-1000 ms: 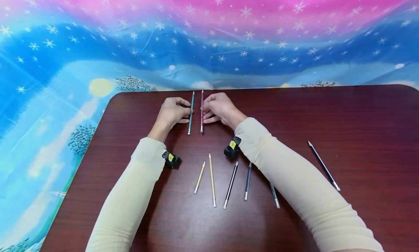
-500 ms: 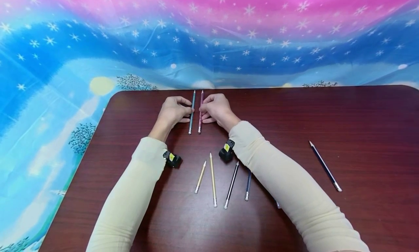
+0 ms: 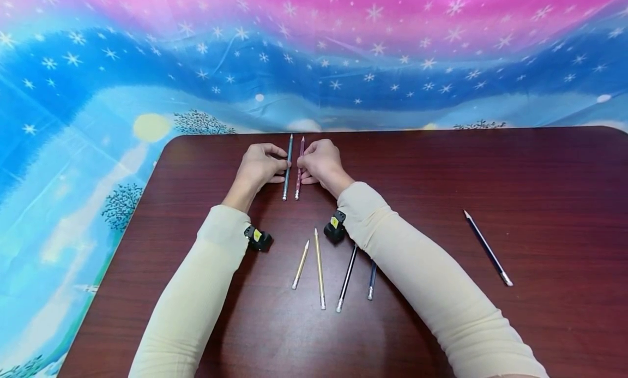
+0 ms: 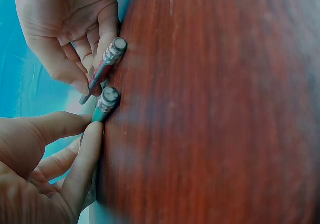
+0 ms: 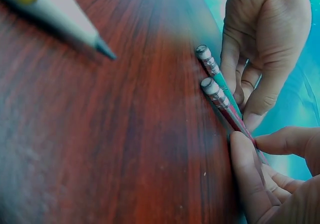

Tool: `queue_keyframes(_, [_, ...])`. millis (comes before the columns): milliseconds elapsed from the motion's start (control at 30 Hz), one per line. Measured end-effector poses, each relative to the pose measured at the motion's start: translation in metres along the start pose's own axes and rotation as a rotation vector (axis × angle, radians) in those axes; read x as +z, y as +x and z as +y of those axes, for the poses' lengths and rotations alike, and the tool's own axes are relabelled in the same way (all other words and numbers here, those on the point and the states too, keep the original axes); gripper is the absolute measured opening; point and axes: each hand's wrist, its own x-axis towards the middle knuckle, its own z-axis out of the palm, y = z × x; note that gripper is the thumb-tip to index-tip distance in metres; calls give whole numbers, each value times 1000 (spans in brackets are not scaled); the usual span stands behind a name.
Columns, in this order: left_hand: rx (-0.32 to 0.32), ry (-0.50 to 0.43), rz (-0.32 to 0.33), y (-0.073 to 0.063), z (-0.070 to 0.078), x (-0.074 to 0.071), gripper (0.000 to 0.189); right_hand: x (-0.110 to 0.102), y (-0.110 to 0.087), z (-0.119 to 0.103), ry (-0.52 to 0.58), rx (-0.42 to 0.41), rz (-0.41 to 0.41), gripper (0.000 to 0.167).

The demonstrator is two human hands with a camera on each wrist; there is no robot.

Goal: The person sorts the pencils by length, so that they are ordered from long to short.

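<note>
Near the far table edge, my left hand (image 3: 259, 162) pinches a green pencil (image 3: 286, 187) between thumb and fingers. My right hand (image 3: 322, 160) pinches a red pencil (image 3: 297, 187) just to its right. Both pencils lie nearly parallel, points toward the back and eraser ends toward me, with a narrow gap between them. In the left wrist view, the white eraser of the green pencil (image 4: 103, 105) sits low over the wood beside that of the red pencil (image 4: 104, 68). From the right wrist, finger and thumb grip the red pencil (image 5: 229, 115) below its metal band.
A short gold pencil (image 3: 301, 265) and a longer gold pencil (image 3: 319, 269) lie nearer me, beside a black pencil (image 3: 347, 277) and a dark blue pencil (image 3: 372, 282) partly under my right forearm. Another dark pencil (image 3: 487, 247) lies far right. A snowflake-patterned cloth (image 3: 343, 67) hangs behind the table (image 3: 417, 171).
My right hand has shifted slightly left with the red pencil, narrowing the gap to the green one. The right forearm now covers a pencil that showed earlier. My left hand barely moves.
</note>
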Motion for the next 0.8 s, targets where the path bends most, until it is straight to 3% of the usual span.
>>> queue_keyframes(367, [5, 1, -1, -1, 1, 0, 25, 3, 0, 1, -37, -20, 24, 6])
queue_keyframes(800, [-2, -2, -6, 1, 0, 0, 26, 3, 0, 0, -8, -26, 24, 7])
